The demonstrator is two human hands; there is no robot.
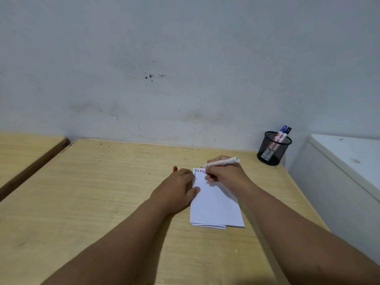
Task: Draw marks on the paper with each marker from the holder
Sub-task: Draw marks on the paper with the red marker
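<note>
A folded white paper (216, 206) lies on the wooden table (102, 192), with short blue, red and black strokes along its top edge. My right hand (224, 173) grips a white marker (223, 162), its tip at the paper's top edge. My left hand (176, 188) rests flat on the paper's left edge, and a red cap (175, 168) sticks out beyond its fingers. A black mesh holder (272, 149) stands at the table's far right corner with a blue-capped marker (282, 133) and a black-capped marker (287, 132) inside.
A grey wall rises right behind the table. A second wooden surface (24, 153) sits to the left across a dark gap. A white cabinet (339, 171) stands close to the table's right edge.
</note>
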